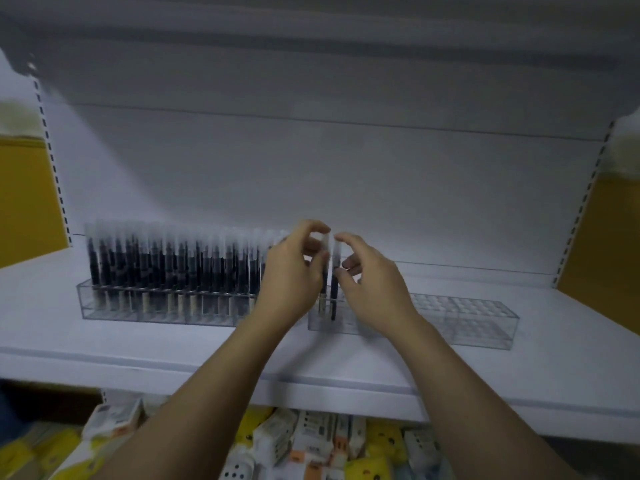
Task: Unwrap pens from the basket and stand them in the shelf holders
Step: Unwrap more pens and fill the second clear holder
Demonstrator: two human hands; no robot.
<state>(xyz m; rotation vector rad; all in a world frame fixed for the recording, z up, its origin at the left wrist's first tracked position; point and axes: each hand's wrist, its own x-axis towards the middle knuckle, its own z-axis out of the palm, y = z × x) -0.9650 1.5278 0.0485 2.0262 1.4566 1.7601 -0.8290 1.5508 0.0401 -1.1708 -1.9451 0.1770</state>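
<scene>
Two dark pens (334, 289) with pale caps stand upright at the left end of the clear holder (467, 320) on the shelf (207, 351). The left hand (291, 271) pinches one and the right hand (374, 289) pinches the other.

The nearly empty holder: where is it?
In the head view, the nearly empty holder sits on the white shelf, right of the full holder; the left hand and right hand each pinch a pen at its left end.

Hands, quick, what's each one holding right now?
Left hand: pinches the top of a pen standing in the clear holder.
Right hand: pinches the neighbouring pen.
</scene>
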